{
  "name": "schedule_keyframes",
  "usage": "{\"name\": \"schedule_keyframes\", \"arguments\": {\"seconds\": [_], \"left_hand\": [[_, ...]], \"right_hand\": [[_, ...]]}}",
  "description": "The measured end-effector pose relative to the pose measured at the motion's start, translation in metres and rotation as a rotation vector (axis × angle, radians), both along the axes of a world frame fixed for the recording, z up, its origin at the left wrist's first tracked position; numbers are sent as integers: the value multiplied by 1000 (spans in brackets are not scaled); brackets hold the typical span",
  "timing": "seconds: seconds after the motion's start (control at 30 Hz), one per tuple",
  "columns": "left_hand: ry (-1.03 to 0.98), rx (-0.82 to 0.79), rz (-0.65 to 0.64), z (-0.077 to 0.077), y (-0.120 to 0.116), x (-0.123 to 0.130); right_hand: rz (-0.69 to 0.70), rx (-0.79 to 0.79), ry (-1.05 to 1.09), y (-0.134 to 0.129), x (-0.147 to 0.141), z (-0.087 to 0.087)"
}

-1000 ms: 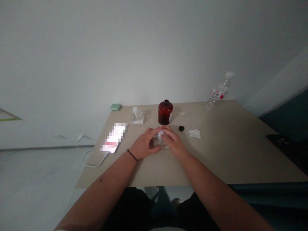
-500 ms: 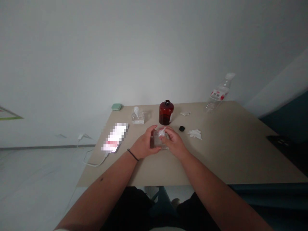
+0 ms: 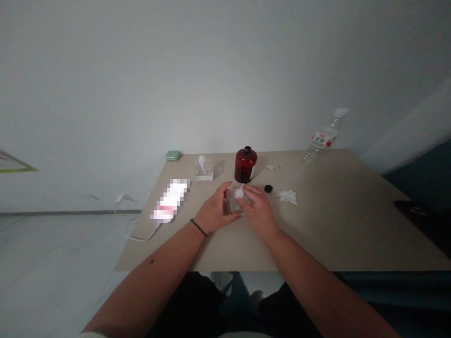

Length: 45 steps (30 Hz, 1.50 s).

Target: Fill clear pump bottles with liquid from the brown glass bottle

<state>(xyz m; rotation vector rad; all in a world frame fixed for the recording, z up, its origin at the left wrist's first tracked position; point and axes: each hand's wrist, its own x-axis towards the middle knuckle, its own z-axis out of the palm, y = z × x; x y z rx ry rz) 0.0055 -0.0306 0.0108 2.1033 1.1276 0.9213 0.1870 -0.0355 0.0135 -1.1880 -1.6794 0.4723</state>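
Observation:
My left hand (image 3: 213, 210) is wrapped around the side of a small clear, square glass bottle (image 3: 231, 203) at the middle of the table. The thumb and fingers of my right hand (image 3: 260, 206) are closed on the white rounded top (image 3: 239, 193) of that bottle, which has a thin tip pointing up. Just behind my hands stands a dark amber bottle (image 3: 243, 165), uncapped, with a dark liquid low inside it. A black cap (image 3: 268, 188) lies right of it. Another clear square glass bottle (image 3: 204, 175) with a white rounded top stands farther left.
On the left, a lit phone (image 3: 172, 200) lies with a white cable (image 3: 143, 240) attached. A green case (image 3: 172, 155) sits at the back left corner. Crumpled white tissue (image 3: 288, 196) and a smaller scrap (image 3: 273, 166) lie right. A clear plastic bottle (image 3: 321, 140) stands at the back right.
The whole view has shifted slightly, so things appear a little farther right. My hands keep their hold on the glass bottle and its white top, the right fingers shifting only slightly.

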Motion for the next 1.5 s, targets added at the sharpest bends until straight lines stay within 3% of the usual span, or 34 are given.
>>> {"name": "schedule_keyframes", "arguments": {"seconds": [0.2,0.4,0.5,0.6,0.7,0.9,1.1,1.23,1.37,1.5], "left_hand": [[60,48,148,4,-7,13],[64,104,141,-3,-4,13],[51,119,126,-5,-3,11],[42,124,108,-4,-3,12],[37,114,108,-2,-4,12],[77,79,166,0,-10,18],[92,53,232,2,-16,26],[65,41,194,1,-11,23],[90,45,158,6,-7,20],[170,32,135,15,-10,20]], "right_hand": [[-70,7,-31,2,-2,-3],[-40,-78,90,2,3,-2],[62,-83,84,4,11,11],[237,-70,-124,10,20,27],[300,-101,-264,17,25,39],[174,-132,-275,12,17,41],[65,-24,-376,-2,7,37],[58,38,-608,-1,11,54],[-125,-42,-819,1,10,72],[-99,-117,-975,2,4,78]]}}
